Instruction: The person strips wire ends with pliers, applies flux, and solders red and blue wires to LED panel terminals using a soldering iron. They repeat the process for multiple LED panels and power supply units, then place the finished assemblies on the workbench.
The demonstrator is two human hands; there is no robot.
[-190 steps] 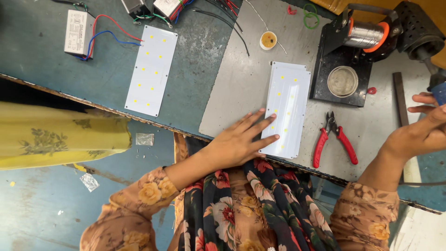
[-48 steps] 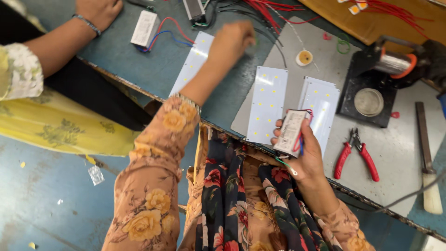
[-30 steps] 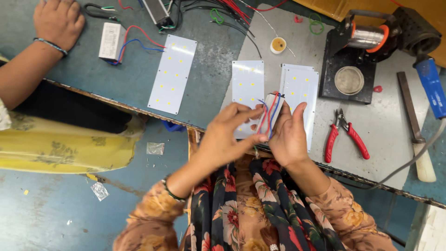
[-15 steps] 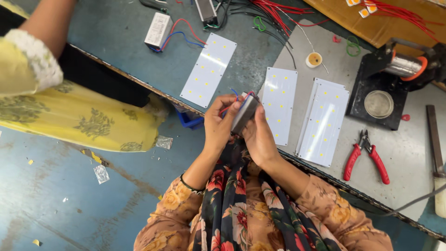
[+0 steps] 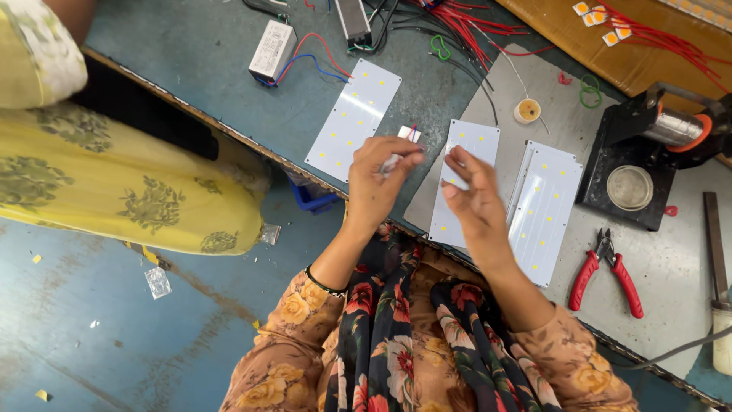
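Head view: hands meet at the near edge of the workbench. I see my left hand pinched shut on a small white driver module, its red lead poking up clear of the fingers. My right hand hovers over the middle LED panel, fingers narrowed; I cannot tell if they grip anything. Two more panels flank it flat, left and right, red-handled pliers within reach at right.
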